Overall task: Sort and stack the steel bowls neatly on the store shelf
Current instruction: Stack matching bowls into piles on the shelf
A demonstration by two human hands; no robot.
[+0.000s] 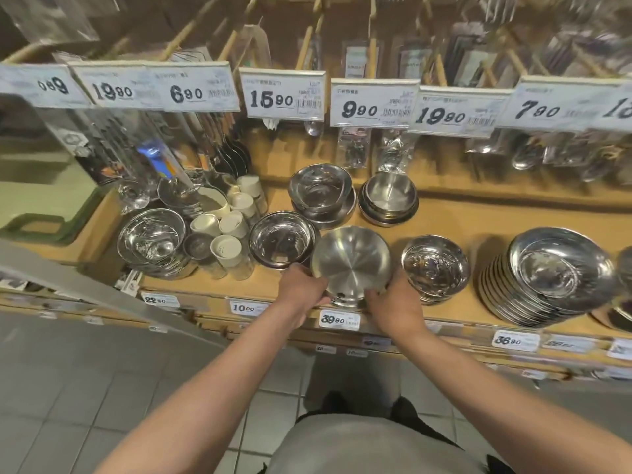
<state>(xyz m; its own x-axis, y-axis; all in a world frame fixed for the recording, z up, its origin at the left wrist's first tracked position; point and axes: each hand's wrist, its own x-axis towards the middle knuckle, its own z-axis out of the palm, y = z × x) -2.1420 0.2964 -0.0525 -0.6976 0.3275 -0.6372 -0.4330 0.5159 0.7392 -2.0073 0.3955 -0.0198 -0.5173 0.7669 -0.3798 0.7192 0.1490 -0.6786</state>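
A matte steel bowl (352,260) sits at the front middle of the wooden shelf (441,217), tilted toward me. My left hand (301,290) grips its left rim, and my right hand (393,302) grips its right rim. Left of it stands a shiny bowl stack (282,239). To its right is another bowl stack (434,265). Behind are a stack with a squarish bowl on top (321,191) and a stack of matte bowls (388,196). A further bowl stack (152,239) stands at the left.
A leaning stack of steel plates (547,275) fills the right end. White-capped shaker jars (229,234) cluster between the left bowls. Price tags (284,97) hang above, with packed cutlery behind them. Price labels (338,319) line the shelf's front edge. Tiled floor lies below.
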